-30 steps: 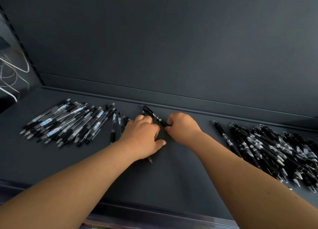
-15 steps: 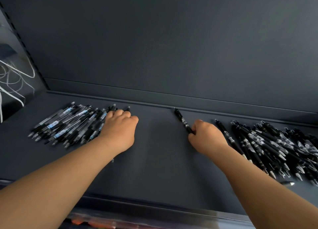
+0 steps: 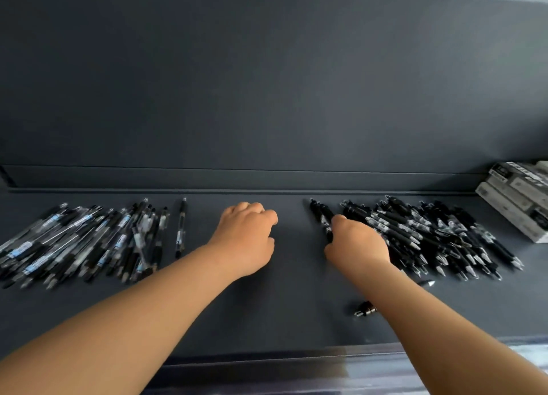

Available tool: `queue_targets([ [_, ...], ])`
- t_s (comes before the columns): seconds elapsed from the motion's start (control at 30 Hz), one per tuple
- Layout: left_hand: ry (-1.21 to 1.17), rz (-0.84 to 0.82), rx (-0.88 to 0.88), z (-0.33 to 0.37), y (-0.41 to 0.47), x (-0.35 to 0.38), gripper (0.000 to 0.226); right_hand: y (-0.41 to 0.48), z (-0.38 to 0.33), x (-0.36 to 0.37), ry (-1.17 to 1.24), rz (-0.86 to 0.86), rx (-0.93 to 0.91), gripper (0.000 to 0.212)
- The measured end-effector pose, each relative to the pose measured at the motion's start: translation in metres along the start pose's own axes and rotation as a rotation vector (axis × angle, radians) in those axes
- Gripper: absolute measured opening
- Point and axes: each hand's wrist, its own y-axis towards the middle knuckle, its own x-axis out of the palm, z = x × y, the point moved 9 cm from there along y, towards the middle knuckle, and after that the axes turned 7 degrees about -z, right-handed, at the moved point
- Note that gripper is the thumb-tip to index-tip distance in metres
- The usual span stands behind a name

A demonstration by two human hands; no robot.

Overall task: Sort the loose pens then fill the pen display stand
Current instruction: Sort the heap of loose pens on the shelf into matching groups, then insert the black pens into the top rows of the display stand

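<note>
The right hand [image 3: 355,243] grips slim black plastic pens [image 3: 321,218] beside the black pen pile [image 3: 430,234] on the dark grey shelf [image 3: 296,305]; the left hand [image 3: 246,237] rests curled, visibly empty.

Pen heaps: two. Heap of clear-barrelled pens with blue-and-white labels [image 3: 74,243] at 9 o'clock and heap of black-barrelled pens with silver tips [image 3: 439,240] at 3 o'clock; both too dense and blurred to count. Single clear pen [image 3: 181,228] beside the 9 o'clock heap: one. Separate black pens [image 3: 318,213] at 1 o'clock: two. Stray short black pieces [image 3: 365,309] at 5 o'clock: two. Stacked white cardboard boxes [image 3: 516,199] at 2 o'clock: at least two.
</note>
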Motion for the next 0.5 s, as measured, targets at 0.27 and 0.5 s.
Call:
queue_targets([
  [0.27,-0.070,-0.081,0.042,0.062,0.018,0.012,0.038,-0.013,0.039,-0.013,0.061,-0.082,-0.075,0.014],
  [0.5,-0.228,-0.147,-0.055,0.086,0.028,0.023,0.034,-0.059,0.046,-0.011,0.017,-0.416,-0.396,0.031],
])
